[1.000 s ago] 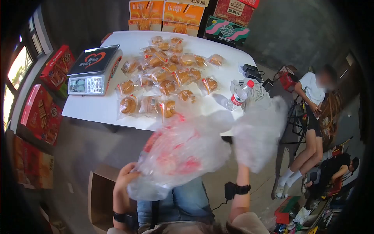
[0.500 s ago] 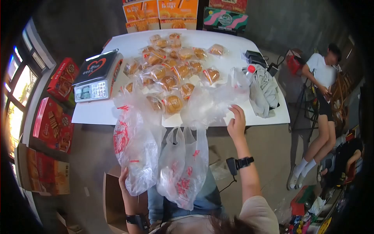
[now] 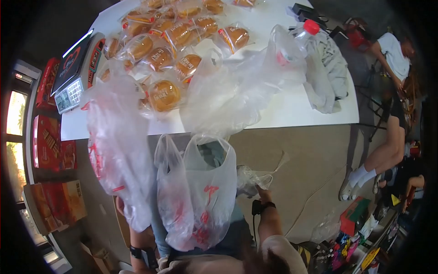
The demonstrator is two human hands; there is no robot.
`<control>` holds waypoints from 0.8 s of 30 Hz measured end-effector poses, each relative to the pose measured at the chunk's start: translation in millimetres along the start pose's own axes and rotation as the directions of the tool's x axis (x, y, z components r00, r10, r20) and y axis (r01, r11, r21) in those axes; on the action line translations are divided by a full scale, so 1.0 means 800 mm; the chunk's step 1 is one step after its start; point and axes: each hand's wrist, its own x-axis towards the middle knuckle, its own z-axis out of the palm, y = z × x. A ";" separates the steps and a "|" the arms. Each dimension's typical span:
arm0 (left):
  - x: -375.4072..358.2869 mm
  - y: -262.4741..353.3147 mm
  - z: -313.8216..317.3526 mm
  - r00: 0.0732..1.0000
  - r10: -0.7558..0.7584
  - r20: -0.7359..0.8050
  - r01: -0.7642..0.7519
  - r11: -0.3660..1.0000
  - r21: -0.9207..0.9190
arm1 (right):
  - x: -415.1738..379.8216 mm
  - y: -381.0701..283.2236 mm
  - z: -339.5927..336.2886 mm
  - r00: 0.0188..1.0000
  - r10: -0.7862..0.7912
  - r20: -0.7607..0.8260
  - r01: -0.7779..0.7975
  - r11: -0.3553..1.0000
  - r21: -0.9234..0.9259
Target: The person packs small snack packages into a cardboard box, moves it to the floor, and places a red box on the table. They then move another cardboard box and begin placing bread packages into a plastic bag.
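A white plastic bag with red print (image 3: 119, 160) reaches from the table edge down toward my lap. My left hand (image 3: 120, 205) is at its lower left edge, mostly hidden behind the plastic, fingers not showing. Beside it hangs a second red-printed plastic bag (image 3: 207, 196), its handle loops upright and its mouth spread. My right hand (image 3: 264, 194) is low, below the table edge, against a crumpled clear plastic piece (image 3: 247, 179); its fingers are dark and blurred, so a grip cannot be made out. Several wrapped buns (image 3: 164, 95) lie on the table.
Thin clear bags (image 3: 228, 100) spread over the white table's (image 3: 319, 119) front. A red-capped bottle (image 3: 311, 27) and grey cloth (image 3: 326, 73) are at the right, a weighing scale (image 3: 70, 86) at the left. A seated person (image 3: 392, 59) is off to the right.
My right hand has left the clear bags on the table and dropped below its edge to the crumpled plastic. The view has tilted down; my left hand and its bag appear further left.
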 end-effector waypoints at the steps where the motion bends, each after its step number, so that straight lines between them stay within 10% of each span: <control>1: 0.000 0.003 0.003 1.000 0.004 -0.027 -0.004 1.000 0.019 | -0.013 -0.018 0.001 0.990 0.135 0.036 -0.139 0.978 0.155; 5: -0.005 0.014 0.014 0.996 0.025 -0.082 -0.019 0.998 0.063 | 0.047 0.002 0.071 0.970 -0.182 0.161 0.122 0.937 0.327; 8: -0.001 0.019 0.019 0.994 0.033 -0.102 -0.025 0.997 0.077 | 0.137 0.026 0.145 0.941 0.247 0.233 -0.264 0.963 0.045; 10: 0.002 0.019 0.021 0.993 0.038 -0.110 -0.029 0.996 0.083 | 0.082 -0.010 0.124 0.975 0.125 0.183 -0.132 0.991 0.029; 12: 0.002 0.023 0.023 0.993 0.044 -0.112 -0.035 0.996 0.083 | 0.103 0.003 0.149 0.859 -0.463 0.220 0.450 0.886 0.110; 24: 0.005 0.024 0.027 0.994 0.034 -0.104 -0.027 0.997 0.072 | 0.041 -0.119 0.166 0.752 -0.631 0.192 0.658 0.701 -0.273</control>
